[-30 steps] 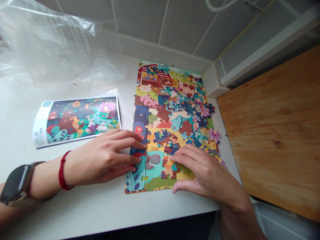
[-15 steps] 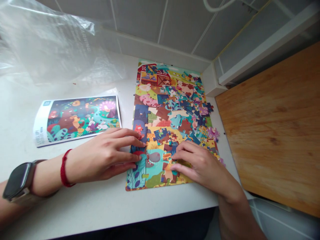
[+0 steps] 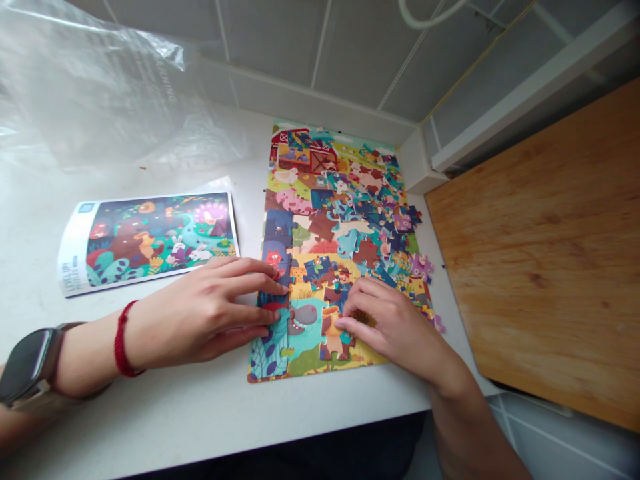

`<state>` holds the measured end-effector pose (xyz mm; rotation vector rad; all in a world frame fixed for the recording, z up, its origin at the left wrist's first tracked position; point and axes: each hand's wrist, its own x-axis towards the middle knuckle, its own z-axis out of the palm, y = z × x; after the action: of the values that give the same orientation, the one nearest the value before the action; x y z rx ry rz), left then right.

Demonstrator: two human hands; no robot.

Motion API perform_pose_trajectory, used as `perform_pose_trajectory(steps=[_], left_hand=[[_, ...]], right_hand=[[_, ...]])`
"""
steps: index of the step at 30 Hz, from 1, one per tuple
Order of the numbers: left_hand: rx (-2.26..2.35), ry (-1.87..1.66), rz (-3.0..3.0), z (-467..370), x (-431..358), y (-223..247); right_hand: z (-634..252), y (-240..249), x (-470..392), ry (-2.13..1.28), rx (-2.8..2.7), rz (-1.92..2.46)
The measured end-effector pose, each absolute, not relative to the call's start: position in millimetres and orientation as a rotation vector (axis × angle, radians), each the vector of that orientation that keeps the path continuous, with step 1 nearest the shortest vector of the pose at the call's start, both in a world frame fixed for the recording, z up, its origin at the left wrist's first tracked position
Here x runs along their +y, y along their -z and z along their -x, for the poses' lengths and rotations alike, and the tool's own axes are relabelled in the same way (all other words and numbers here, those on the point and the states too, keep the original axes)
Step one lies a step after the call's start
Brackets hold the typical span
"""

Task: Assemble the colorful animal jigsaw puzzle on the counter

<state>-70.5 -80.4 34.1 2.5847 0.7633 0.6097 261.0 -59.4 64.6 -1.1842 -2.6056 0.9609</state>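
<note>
My left hand (image 3: 210, 307) lies with its fingers stretched out over the left edge of a colourful puzzle board (image 3: 305, 360). Its fingertips rest on dark blue joined puzzle pieces beside a red animal picture (image 3: 275, 260). My right hand (image 3: 387, 320) is closed, thumb and fingers pinching the right side of a puzzle piece with an orange animal head (image 3: 331, 323). That piece meets a lower piece showing the animal's body (image 3: 334, 347). Just above my right hand, several loose pieces, including a brown one (image 3: 366, 252), lie scattered over the board's farm picture.
A leaflet (image 3: 165, 233) with a printed forest animal picture lies left of the board. Behind it is a crumpled clear plastic bag (image 3: 115, 100). A wooden panel (image 3: 540, 247) stands at the right, and a tiled wall (image 3: 280, 40) runs behind the white table (image 3: 200, 413).
The orange head piece now sits in line with the body piece below it; before, it was skewed. My left hand has hardly moved. The whole view has shifted slightly.
</note>
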Motion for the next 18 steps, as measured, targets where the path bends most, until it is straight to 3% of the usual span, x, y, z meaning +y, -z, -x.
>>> perform_pose_trajectory(steps=[11,18], left_hand=[[0.772,-0.636,-2.579,70,-81,-34],[0.764,-0.639,-2.586,70,-81,-33]], right_hand=[[-260,-64,-56,-0.847,-2.502,1.090],[-275,-54,-40,-0.356,-2.242,1.427]])
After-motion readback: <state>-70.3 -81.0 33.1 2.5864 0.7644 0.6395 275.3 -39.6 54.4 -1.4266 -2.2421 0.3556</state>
